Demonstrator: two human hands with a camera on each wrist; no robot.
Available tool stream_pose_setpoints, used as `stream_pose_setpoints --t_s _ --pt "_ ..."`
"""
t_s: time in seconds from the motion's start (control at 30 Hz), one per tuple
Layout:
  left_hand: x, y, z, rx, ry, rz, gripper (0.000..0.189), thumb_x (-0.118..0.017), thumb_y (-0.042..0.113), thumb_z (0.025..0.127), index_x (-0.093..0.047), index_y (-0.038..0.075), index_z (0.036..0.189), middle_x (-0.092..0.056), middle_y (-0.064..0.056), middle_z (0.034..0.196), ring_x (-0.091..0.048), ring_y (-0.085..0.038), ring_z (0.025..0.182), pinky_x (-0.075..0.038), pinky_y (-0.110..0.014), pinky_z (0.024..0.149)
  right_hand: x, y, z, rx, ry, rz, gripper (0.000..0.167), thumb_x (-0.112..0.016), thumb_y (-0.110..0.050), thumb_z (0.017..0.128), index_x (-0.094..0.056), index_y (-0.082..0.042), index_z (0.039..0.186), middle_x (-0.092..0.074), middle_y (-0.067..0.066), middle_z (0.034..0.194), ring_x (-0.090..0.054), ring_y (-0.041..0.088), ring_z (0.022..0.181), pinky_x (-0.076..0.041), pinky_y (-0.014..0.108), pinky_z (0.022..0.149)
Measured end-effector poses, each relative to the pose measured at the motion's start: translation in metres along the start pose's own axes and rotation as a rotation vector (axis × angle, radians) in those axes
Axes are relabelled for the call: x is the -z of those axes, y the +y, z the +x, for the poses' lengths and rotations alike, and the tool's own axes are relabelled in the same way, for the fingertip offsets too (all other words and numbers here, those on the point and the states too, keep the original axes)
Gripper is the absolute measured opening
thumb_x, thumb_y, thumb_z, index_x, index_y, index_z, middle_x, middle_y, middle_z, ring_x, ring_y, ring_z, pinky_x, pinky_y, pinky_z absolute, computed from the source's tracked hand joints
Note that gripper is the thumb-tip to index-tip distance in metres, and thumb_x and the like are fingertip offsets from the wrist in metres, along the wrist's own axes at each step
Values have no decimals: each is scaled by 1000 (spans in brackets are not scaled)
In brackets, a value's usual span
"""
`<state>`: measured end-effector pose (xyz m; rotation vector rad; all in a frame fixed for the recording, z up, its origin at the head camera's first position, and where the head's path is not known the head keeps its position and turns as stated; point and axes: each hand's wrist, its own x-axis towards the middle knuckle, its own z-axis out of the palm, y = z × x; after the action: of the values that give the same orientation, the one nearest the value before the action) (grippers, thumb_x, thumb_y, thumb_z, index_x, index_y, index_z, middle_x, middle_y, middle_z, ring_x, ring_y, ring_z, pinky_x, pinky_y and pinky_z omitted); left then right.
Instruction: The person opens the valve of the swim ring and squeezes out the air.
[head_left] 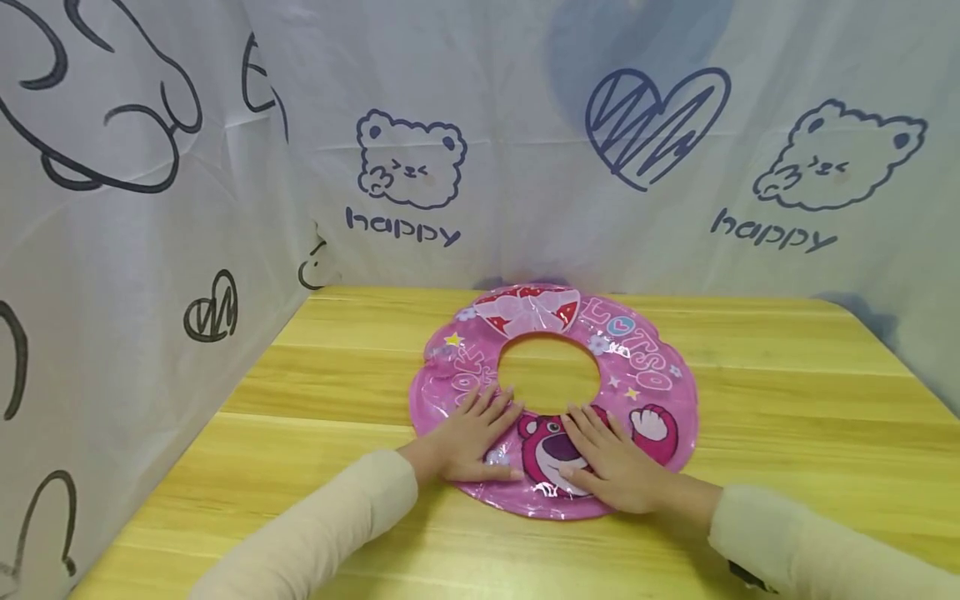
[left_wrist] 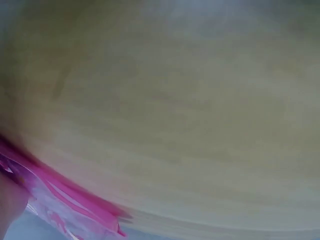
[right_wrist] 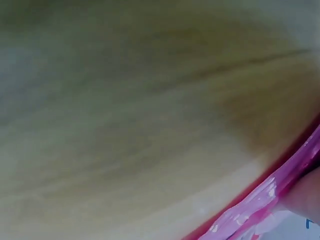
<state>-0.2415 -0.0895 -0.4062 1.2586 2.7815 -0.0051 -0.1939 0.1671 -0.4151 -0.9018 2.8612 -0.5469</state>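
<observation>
A pink inflatable swim ring (head_left: pixel 450 408) with a bear print, a bow and the word LOTSO lies on the wooden table in the head view. It looks rather flat, with creased, shiny plastic. My left hand (head_left: pixel 472 437) rests on its near left part, fingers straight and slightly spread. On the near right part, over the bear's face, my right hand (head_left: pixel 615 467) presses with straight fingers. Each wrist view catches only an edge of the ring, a pink strip (left_wrist: pixel 75 200) at lower left and a pink strip (right_wrist: pixel 265 200) at lower right, beside a bit of hand.
The yellow wood-grain table (head_left: pixel 315 400) spreads around the ring. A white curtain (head_left: pixel 525 208) with drawn bears, hearts and the word happy hangs behind it. Another white cloth (head_left: pixel 135 250) hangs along the left side.
</observation>
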Motion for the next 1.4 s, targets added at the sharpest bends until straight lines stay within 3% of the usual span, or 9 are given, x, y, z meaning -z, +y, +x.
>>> stream_pose_setpoints --t_s 0.2,0.37,0.6,0.7,0.87,1.0,1.1,1.23,1.4 --pt "0 4 0 16 28 21 93 -46 65 84 -14 7 149 -8 -16 156 -4 -37 144 -6 -51 117 -7 -3 -2 7 1 -49 69 -41 -44 96 -24 1 145 -15 21 154 -12 40 142 -7 61 112" --pt "-1 19 5 -36 72 87 97 -43 70 82 -17 3 148 -10 -17 156 -8 -34 144 -8 -50 117 -7 -5 -3 18 27 -68 68 -44 -43 95 -27 1 144 -19 22 153 -16 41 141 -10 62 111" --pt "-6 32 5 18 -19 157 95 -36 73 83 -14 9 149 -6 -11 157 -6 -27 145 -3 -46 118 -9 -4 -3 32 55 -118 68 -43 -43 95 -28 1 144 -21 21 152 -19 40 140 -11 60 112" --pt "-9 32 5 20 -20 146 94 -36 72 84 -13 9 150 -6 -11 157 -6 -27 145 -4 -46 118 -9 -4 -4 37 59 -118 67 -43 -43 95 -28 1 144 -22 21 152 -19 40 140 -10 60 112" --pt "-13 25 5 -25 -12 85 92 -37 69 86 -11 8 150 -3 -13 157 -3 -28 145 -4 -46 118 -10 -5 -4 41 59 -112 67 -44 -42 95 -29 1 143 -22 21 152 -19 40 140 -10 60 112" --pt "-13 10 5 -75 5 144 91 -38 69 85 -11 12 150 -6 -11 157 -5 -28 145 -7 -44 118 -10 -5 -4 33 38 -105 68 -43 -43 95 -27 1 144 -21 21 152 -17 40 141 -10 61 112" --pt "-10 -3 1 -61 9 201 90 -38 71 84 -13 16 150 -8 -9 157 -7 -28 145 -8 -45 118 -9 -5 -4 26 28 -105 68 -42 -44 95 -27 1 144 -20 21 153 -16 41 141 -10 61 112" --pt "-8 -13 -3 -35 -9 143 88 -40 70 84 -13 18 150 -8 -10 157 -5 -32 145 -5 -53 116 -9 -6 -5 20 27 -106 69 -42 -44 95 -27 2 144 -21 21 153 -16 40 141 -9 60 112" --pt "-6 -15 -4 -31 -34 48 87 -43 67 85 -12 18 150 -6 -10 157 -5 -34 144 -4 -58 114 -8 -5 -4 26 25 -102 69 -43 -44 95 -27 2 144 -19 21 153 -15 40 141 -8 59 113"
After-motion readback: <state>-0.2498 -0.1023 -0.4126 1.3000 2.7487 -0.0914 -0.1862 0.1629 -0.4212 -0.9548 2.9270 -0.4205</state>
